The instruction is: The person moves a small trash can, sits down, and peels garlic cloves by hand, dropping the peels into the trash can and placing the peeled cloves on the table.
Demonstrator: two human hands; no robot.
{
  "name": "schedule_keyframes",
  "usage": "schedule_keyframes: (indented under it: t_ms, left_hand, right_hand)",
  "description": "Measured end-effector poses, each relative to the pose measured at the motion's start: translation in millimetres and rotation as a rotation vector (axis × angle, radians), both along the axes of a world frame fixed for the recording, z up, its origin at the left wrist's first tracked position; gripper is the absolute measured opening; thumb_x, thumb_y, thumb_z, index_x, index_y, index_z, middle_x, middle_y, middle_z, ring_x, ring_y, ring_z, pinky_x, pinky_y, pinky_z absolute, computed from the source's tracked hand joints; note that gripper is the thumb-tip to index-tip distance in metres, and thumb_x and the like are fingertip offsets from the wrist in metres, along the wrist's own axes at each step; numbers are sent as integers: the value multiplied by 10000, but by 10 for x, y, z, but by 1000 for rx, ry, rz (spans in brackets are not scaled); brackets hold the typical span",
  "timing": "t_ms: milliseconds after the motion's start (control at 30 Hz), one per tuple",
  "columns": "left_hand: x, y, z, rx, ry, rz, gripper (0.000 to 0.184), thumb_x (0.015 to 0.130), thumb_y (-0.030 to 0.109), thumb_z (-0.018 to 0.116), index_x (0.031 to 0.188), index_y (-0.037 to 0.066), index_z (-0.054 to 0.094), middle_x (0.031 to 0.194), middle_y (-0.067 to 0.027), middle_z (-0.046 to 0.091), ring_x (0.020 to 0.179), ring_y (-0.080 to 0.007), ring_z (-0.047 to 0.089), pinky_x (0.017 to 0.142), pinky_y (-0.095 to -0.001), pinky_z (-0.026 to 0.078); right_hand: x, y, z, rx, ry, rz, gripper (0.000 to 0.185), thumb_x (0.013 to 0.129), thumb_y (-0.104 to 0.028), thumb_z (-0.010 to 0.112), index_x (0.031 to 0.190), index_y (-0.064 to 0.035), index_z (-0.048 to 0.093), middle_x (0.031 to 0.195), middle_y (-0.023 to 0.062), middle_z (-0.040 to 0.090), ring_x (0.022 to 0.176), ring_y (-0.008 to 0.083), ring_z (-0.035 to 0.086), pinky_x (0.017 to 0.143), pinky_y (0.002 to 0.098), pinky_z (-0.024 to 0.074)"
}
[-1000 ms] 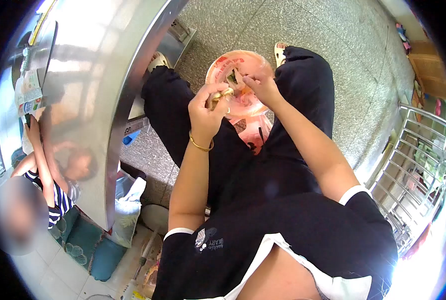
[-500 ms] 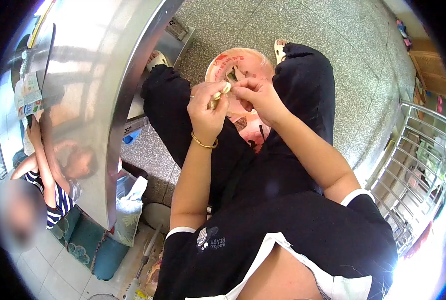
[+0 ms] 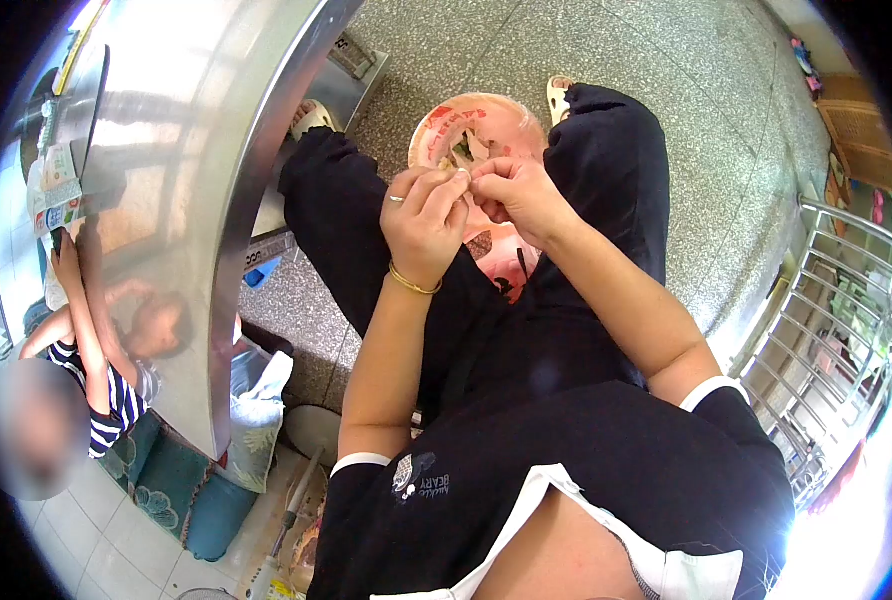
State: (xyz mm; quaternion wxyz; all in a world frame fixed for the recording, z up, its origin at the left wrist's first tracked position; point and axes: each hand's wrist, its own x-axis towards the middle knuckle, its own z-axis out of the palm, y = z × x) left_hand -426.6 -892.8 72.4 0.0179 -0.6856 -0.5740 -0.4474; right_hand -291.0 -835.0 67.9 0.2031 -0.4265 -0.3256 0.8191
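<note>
My left hand, with a ring and a gold bracelet, is closed round small pale pieces, mostly hidden by the fingers. Its fingertips meet those of my right hand, which pinches at a small whitish bit between them. Both hands are over the near part of a round bin lined with a pink bag, which stands on the floor between my knees. Inside the bin lie scraps, pale and green.
A shiny metal counter runs along the left. Beyond it sits another person in a striped top, with a hand on a dark object. A metal rack stands at the right, and a teal cushion lies lower left.
My right hand has come up out of the bin to meet my left hand. My left hand has turned, and the pale pieces in it are now mostly covered.
</note>
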Motion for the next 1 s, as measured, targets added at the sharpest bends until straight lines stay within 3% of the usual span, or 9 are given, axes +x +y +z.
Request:
schedule_keyframes:
  t_ms: [500,567,600,667,733,900,967,1000]
  left_hand:
    - [-25,-6,-16,-78,-66,0,265,596,-77,656,823,48,602,781,-79,603,735,-245,580,660,-305,471]
    - [-29,-12,-58,-257,-397,-28,225,651,-44,687,844,28,595,804,-63,610,743,-168,585,667,-258,467]
    - [-34,-26,-72,-256,-397,-28,225,651,-44,687,844,28,595,804,-63,610,743,-168,585,667,-258,467]
    - [-54,-61,-82,-456,-761,-126,220,692,-22,697,878,8,584,844,-43,605,772,-92,563,674,-220,457]
    - [-105,-76,-80,-541,-766,-130,227,700,-20,693,895,2,579,863,-42,601,792,-82,556,684,-216,455]
    - [-105,-54,23,-679,-873,-180,226,759,-10,637,975,-8,573,894,-50,600,810,-72,544,707,-207,449]
    - [-65,-54,110,-724,-1306,-237,193,793,28,601,981,-12,600,888,-54,612,792,-89,560,707,-217,454]
    - [-71,-54,106,-724,-1305,-236,193,793,28,601,981,-12,600,888,-54,612,792,-89,560,707,-217,454]
  right_hand:
    - [-19,8,-49,-10,30,-49,41,743,-58,591,773,-39,570,652,-4,544,535,58,477,481,186,377]
    - [-4,3,-34,23,17,-51,42,744,-57,589,777,-37,573,654,-9,542,549,52,473,494,188,375]
    - [4,-2,-30,134,-30,-46,51,741,-53,585,787,-33,579,661,-16,540,573,43,467,513,187,374]
    - [18,-11,-33,246,-78,-39,62,739,-50,582,798,-29,584,668,-24,538,596,34,461,532,187,372]
    - [48,-21,-56,447,-109,27,83,736,-45,572,814,-23,589,688,-33,537,633,23,452,561,183,371]
    - [142,-4,-62,494,-74,115,63,750,-19,546,804,-20,579,715,-23,539,639,32,469,578,185,386]
    - [165,18,-70,474,-3,88,53,762,1,537,798,-22,569,729,-13,541,641,45,483,592,189,400]
    - [178,41,-53,381,58,97,59,769,-4,534,813,-29,564,741,-2,546,642,56,499,589,197,410]
